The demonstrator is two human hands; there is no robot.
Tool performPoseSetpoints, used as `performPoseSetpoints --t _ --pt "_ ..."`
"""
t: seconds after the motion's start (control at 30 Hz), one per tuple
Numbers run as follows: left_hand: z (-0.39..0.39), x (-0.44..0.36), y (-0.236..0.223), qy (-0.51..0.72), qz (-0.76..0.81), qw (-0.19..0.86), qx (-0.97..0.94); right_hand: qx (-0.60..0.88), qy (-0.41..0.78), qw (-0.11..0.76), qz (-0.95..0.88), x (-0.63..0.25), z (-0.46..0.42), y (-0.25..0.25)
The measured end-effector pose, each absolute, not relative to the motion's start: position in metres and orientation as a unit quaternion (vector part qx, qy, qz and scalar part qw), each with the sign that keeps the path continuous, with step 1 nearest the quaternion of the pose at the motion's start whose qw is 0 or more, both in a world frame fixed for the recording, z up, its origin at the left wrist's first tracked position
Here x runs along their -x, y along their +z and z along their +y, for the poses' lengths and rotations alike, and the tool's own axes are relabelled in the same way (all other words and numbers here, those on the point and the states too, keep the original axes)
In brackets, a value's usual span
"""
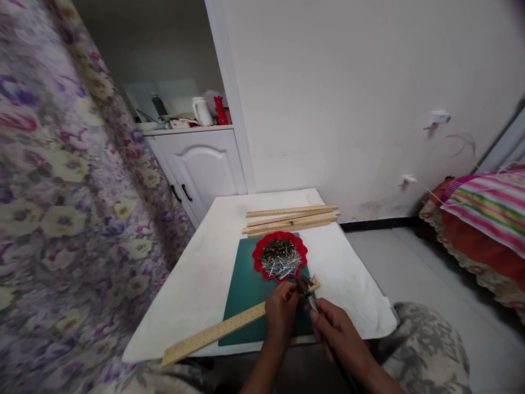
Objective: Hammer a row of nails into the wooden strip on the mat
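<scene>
A long wooden strip (217, 332) dotted with small holes or marks lies slantwise over a green mat (241, 273). My left hand (282, 309) rests over the strip, its fingertips pinched together; what they hold, if anything, is too small to make out. Gripped in my right hand (338, 331) is a hammer (310, 300) with a dark head, metal neck and black handle. Its head is over the strip's right end, close to my left fingertips. Thin nails seem to stick up there. Just beyond, a red scalloped dish (257, 254) holds a heap of nails (281, 258), some dark, some silvery.
Several more wooden strips (293, 220) lie across the far part of the white-covered table (197, 262). A floral curtain (82, 191) hangs at left, beside a white cabinet (205, 164). The wall stands behind the table; a bed with a striped cover (492, 202) is at right.
</scene>
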State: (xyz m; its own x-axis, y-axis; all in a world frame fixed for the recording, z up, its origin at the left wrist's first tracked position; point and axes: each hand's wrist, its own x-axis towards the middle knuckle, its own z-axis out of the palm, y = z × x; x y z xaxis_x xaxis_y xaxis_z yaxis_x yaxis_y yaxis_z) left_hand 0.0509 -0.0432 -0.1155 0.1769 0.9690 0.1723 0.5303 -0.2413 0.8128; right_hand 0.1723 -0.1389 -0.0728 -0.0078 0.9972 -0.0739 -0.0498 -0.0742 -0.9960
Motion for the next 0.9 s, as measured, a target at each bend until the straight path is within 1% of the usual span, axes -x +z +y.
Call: performPoseSetpoints --t 0.3,0.6,0.9 --pt "-0.043 -0.05 -0.121 0.357 0.53 0.295 -0.71 0.501 0.535 0.495 -0.466 -0.174 -0.136 -0.076" --pt "-0.047 -0.051 -0.113 0.373 0.52 0.301 -0.707 0.502 0.542 0.527 -0.42 -0.182 -0.146 -0.067" --pt "-0.047 -0.051 -0.117 0.357 0.533 0.296 -0.708 0.494 0.551 0.503 -0.446 -0.171 -0.139 -0.072"
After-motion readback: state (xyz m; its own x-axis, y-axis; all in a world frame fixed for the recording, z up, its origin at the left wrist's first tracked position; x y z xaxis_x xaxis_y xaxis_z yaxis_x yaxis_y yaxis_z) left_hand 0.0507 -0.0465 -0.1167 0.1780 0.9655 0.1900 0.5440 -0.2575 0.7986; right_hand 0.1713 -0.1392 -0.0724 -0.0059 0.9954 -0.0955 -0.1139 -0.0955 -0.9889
